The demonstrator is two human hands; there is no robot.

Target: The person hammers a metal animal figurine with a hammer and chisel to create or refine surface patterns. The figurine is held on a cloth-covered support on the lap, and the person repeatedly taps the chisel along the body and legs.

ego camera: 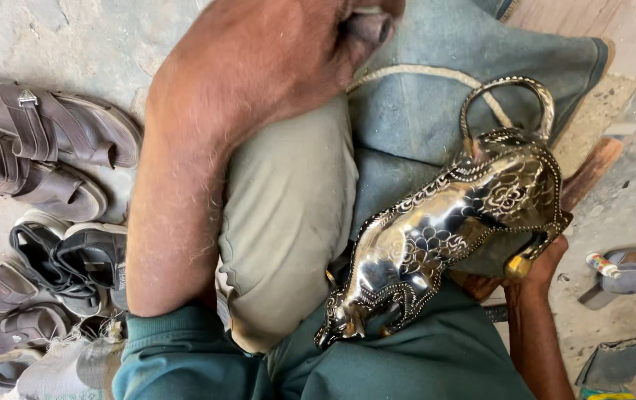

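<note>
Polished metal animal figurine [444, 222] lies across the person's lap, right hand [533, 270] cupped under its rear, gripping it. Left hand [333, 37] rests loosely curled above a grey cushion [288, 215], holding nothing visible. Judging by this, inspection is underway; turning it needs firm support.

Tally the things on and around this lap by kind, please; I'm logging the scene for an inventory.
Engraved metal animal figure, held from beneath by the right hand: 1
Brown sandals: 2
Black-and-white sandals: 2
Grey-brown sandals at lower left: 3, as far as can be told
Blue flip-flop: 1
Beige cushion under the left hand: 1
Total: 10
</note>
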